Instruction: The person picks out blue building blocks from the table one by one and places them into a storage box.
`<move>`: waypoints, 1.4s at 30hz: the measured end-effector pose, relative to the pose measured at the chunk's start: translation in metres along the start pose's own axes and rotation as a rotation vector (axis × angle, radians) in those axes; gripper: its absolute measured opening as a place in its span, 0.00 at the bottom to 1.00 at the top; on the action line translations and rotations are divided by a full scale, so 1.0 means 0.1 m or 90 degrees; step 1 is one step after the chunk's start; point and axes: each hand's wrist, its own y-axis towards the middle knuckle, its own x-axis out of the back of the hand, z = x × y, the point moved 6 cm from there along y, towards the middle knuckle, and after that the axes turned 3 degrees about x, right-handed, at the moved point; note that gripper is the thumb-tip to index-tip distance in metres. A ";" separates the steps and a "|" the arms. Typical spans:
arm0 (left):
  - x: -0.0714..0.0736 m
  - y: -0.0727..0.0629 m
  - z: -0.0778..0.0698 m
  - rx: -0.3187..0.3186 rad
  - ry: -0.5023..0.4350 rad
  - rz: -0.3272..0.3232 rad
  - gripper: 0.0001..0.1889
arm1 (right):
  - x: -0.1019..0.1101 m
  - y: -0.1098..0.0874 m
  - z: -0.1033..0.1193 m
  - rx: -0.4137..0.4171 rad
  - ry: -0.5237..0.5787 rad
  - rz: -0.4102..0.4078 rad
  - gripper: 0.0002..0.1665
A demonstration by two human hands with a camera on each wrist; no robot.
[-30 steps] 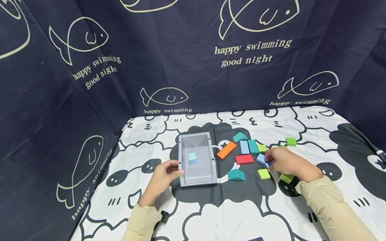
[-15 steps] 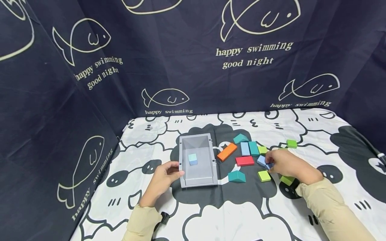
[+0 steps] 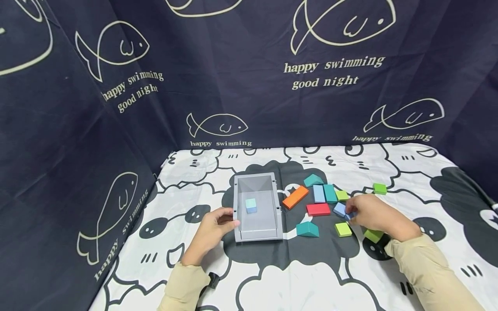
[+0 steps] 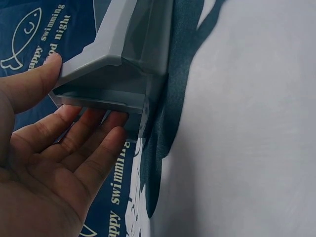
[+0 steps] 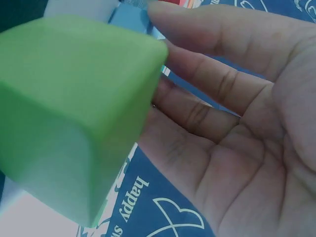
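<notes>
My left hand (image 3: 212,224) holds the left wall of a grey open box (image 3: 258,236). In the left wrist view its thumb lies over the rim, while the fingers (image 4: 91,118) are under the outer lip. A small block (image 3: 251,206), mint above and blue below, sits inside the box. Among the loose blocks at the right, my right hand (image 3: 373,211) pinches a blue block (image 3: 349,216) at its fingertips. Beside it lies another blue block (image 3: 339,210). A large blurred green block (image 5: 74,89) hides some right fingertips in the right wrist view.
Between box and right hand lie an orange block (image 3: 295,197), a red block (image 3: 318,210), a teal roof-shaped block (image 3: 308,229) and several others. A green block (image 3: 379,188) lies farther back. Dark curtains (image 3: 233,77) hang behind the patterned cloth (image 3: 256,289).
The head view has shifted slightly, moving the whole scene a little to the right in it. Both hands keep their places at the box and the blue block.
</notes>
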 end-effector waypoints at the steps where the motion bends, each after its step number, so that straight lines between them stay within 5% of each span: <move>1: 0.00 0.00 0.00 0.000 0.000 0.000 0.18 | 0.01 0.00 0.00 -0.003 -0.001 0.000 0.12; 21: 0.00 0.00 0.00 -0.002 0.004 0.003 0.19 | 0.13 -0.01 0.02 -0.040 -0.004 -0.051 0.10; 34: 0.00 -0.01 0.03 0.009 -0.002 0.003 0.19 | 0.27 0.05 0.18 -0.016 0.019 -0.170 0.13; 42: 0.00 0.02 0.05 0.000 -0.011 0.010 0.18 | 0.37 0.07 0.24 -0.011 0.009 -0.191 0.13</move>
